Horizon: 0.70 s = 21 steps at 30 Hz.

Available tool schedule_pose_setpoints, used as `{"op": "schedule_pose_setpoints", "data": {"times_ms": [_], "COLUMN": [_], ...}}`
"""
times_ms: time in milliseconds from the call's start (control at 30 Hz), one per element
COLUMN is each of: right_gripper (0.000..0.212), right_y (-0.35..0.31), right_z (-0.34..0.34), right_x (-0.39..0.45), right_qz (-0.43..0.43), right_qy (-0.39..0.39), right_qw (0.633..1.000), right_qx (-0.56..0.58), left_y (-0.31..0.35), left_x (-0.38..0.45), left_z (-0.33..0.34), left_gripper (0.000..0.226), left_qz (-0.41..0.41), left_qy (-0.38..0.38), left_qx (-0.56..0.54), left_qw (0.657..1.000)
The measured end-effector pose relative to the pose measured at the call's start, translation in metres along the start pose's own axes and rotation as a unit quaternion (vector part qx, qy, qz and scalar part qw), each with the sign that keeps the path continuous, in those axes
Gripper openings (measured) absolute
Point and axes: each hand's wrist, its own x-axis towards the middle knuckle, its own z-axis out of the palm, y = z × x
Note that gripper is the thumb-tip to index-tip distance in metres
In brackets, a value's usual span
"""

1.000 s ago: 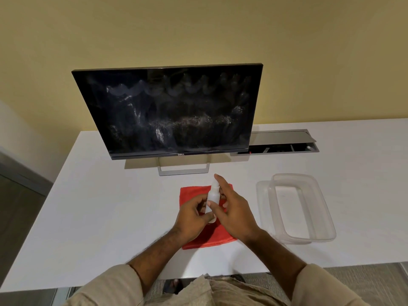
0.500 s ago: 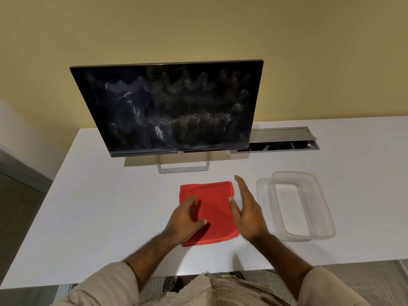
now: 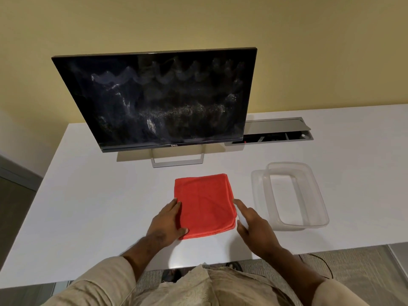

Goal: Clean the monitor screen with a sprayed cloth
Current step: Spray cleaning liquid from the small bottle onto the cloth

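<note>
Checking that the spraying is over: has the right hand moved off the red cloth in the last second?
Yes. The right hand now sits off the red cloth's right edge, toward the clear container.

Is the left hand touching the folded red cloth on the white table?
Touching: in the head view the left hand rests its fingers on the folded red cloth's left edge.

Cloth (image 3: pixel 205 206) in front of me is plain red-orange. Monitor screen (image 3: pixel 159 100) is black with whitish-grey wavy smears and speckles; its stand (image 3: pixel 177 161) is silver-grey. Tabletop (image 3: pixel 99 195) is white. Container (image 3: pixel 293 195) is clear, colourless plastic. Wall (image 3: pixel 198 23) is flat mustard yellow. My sleeves (image 3: pixel 106 281) are beige. Bottle (image 3: pixel 241 218) in my right hand is white.
</note>
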Motion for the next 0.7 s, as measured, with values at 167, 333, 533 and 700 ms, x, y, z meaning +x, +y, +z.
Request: {"op": "schedule_pose_setpoints", "data": {"times_ms": [167, 333, 533, 700], "right_gripper": [0.070, 0.062, 0.059, 0.046], "right_y": [0.009, 0.004, -0.016, -0.034], "right_z": [0.006, -0.001, -0.017, -0.031], "right_x": [-0.017, -0.013, 0.014, 0.035], "right_qz": [0.013, 0.007, -0.020, -0.016], "right_qy": [-0.035, 0.008, 0.055, 0.088], "right_qw": [0.999, 0.999, 0.997, 0.994], "right_qx": [0.008, 0.051, 0.047, 0.054], "left_y": [0.001, 0.000, 0.000, 0.000], "left_x": [0.002, 0.004, 0.005, 0.006], "left_z": [0.000, 0.002, 0.002, 0.003], "left_gripper": [0.094, 0.094, 0.094, 0.089], "left_qz": [0.009, 0.010, 0.012, 0.013], "left_qy": [0.015, 0.018, 0.024, 0.025], "left_qx": [0.030, 0.031, 0.041, 0.049], "left_qw": [0.999, 0.999, 0.999, 0.998]}}
